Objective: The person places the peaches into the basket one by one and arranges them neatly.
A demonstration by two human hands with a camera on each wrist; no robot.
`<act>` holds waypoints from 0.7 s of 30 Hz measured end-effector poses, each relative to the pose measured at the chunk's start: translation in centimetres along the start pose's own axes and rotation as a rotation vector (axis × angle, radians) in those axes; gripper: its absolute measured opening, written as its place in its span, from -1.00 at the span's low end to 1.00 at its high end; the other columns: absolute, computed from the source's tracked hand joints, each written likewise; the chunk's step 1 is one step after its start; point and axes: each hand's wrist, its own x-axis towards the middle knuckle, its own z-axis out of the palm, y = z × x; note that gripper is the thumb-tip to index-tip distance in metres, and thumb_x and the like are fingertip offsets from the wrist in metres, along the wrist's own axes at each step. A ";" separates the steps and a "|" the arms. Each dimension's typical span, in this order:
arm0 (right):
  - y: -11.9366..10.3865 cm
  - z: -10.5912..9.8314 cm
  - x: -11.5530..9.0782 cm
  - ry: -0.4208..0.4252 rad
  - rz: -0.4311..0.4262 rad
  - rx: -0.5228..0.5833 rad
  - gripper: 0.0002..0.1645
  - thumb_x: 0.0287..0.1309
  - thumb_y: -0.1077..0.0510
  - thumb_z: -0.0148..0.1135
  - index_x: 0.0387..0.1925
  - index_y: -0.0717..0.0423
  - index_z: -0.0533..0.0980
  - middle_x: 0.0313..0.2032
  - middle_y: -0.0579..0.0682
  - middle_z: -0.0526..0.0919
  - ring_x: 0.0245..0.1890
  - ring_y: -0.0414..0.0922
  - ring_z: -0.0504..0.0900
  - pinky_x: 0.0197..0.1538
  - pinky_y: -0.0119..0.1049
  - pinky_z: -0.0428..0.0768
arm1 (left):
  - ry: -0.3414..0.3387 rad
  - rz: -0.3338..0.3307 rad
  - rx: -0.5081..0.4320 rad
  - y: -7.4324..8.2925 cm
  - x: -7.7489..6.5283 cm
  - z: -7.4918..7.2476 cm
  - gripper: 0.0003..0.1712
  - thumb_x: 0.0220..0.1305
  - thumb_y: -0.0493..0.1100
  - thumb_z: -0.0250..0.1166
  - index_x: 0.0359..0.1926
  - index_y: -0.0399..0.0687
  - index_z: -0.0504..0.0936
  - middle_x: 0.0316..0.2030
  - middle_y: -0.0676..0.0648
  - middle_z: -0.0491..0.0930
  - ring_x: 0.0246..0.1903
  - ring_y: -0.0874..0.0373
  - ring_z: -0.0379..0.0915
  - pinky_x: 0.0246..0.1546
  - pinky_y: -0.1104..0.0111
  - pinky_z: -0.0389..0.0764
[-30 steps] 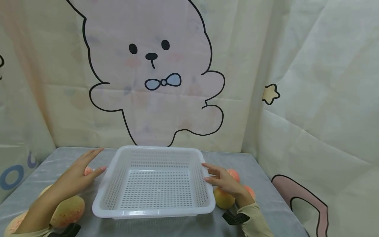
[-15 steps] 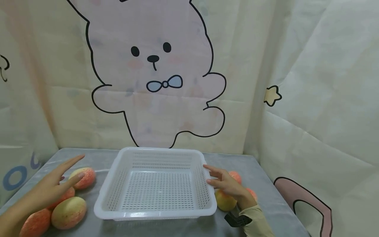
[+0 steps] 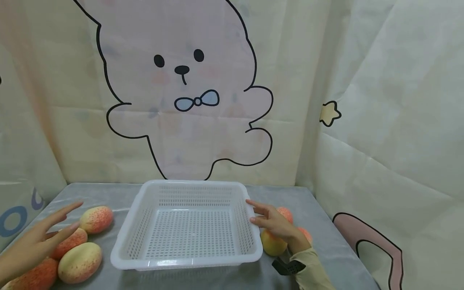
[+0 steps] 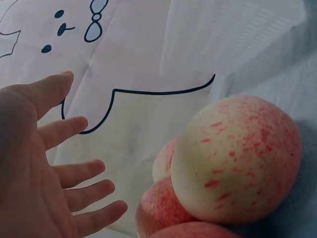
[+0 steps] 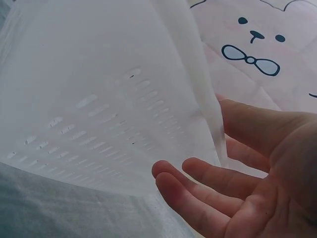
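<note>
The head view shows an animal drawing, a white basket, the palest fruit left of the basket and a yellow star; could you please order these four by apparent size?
1. Animal drawing, though its top is cut off
2. White basket
3. Palest fruit
4. Yellow star

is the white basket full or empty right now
Empty: in the head view, the white basket is bare inside, and the visible fruits lie outside it, to either side.

No text, label, brand, number or sign can be read in any view.
</note>
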 end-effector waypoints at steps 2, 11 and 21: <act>-0.1 -0.1 0.1 0.002 0.000 -0.005 -0.17 0.44 0.20 0.15 0.58 0.20 0.02 0.37 0.43 0.38 0.15 -0.02 0.64 0.08 -0.26 0.69 | 0.013 0.003 -0.007 -0.4 -0.1 -0.1 -0.22 0.60 0.03 -0.02 0.55 -0.37 -0.06 0.39 -0.69 0.03 0.13 -0.72 0.09 -0.13 -0.46 0.44; 0.1 0.3 0.5 0.001 0.025 0.006 -0.17 0.43 0.18 0.17 0.58 0.17 0.04 0.40 0.37 0.38 0.20 -0.04 0.61 0.13 -0.25 0.67 | 0.030 0.002 0.016 -2.7 -1.0 -0.2 -0.23 0.59 -0.01 0.01 0.54 -0.39 -0.02 0.45 -0.59 0.07 0.08 -0.69 0.16 -0.20 -0.44 0.43; -0.2 0.3 0.4 0.002 0.032 0.024 -0.16 0.43 0.20 0.17 0.59 0.14 0.03 0.40 0.38 0.37 0.17 0.00 0.64 0.11 -0.19 0.69 | 0.087 -0.056 0.023 -7.8 -2.2 0.8 -0.17 0.60 0.04 -0.01 0.56 -0.39 -0.12 0.62 -0.24 -0.18 0.61 0.20 -0.35 0.11 0.36 0.53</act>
